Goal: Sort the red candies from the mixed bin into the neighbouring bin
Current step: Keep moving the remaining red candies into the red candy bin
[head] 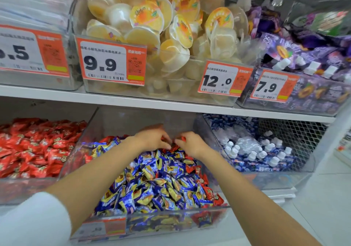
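The clear mixed bin (209, 216) in the middle of the lower shelf holds mostly blue-and-yellow wrapped candies (152, 185), with red candies (208, 192) scattered along its right side and back. Both my hands reach into the back of this bin. My left hand (153, 138) has its fingers curled down over red candies. My right hand (190, 143) pinches a red candy (183, 138) between thumb and fingers. The neighbouring bin (28, 187) to the left is full of red candies (34, 149).
A bin of blue pouches with white caps (252, 151) stands to the right. The upper shelf (114, 99) carries bins of jelly cups (152, 29) and purple pouches (303, 56), with orange price tags (112, 63) on their fronts.
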`<action>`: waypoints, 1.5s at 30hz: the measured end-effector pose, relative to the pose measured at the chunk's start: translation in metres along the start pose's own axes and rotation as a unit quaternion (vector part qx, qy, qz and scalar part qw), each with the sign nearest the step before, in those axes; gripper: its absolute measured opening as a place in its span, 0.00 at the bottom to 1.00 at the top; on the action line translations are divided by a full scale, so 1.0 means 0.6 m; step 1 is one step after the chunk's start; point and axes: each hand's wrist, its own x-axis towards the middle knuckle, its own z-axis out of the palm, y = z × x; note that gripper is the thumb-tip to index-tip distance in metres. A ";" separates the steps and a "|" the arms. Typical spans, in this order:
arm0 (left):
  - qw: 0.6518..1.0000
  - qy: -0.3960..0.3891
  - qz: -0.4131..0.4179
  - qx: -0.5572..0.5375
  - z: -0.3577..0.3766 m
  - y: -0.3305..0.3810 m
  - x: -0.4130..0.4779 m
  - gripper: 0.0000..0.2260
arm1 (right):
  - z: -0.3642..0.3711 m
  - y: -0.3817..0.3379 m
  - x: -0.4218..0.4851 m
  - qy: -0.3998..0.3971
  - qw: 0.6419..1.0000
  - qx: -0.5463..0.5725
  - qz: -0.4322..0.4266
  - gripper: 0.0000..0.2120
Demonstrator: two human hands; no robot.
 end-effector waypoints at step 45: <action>0.990 -0.109 0.080 -0.029 0.136 0.148 -0.008 0.13 | -0.110 0.121 -0.258 0.061 0.964 0.258 -0.011 0.15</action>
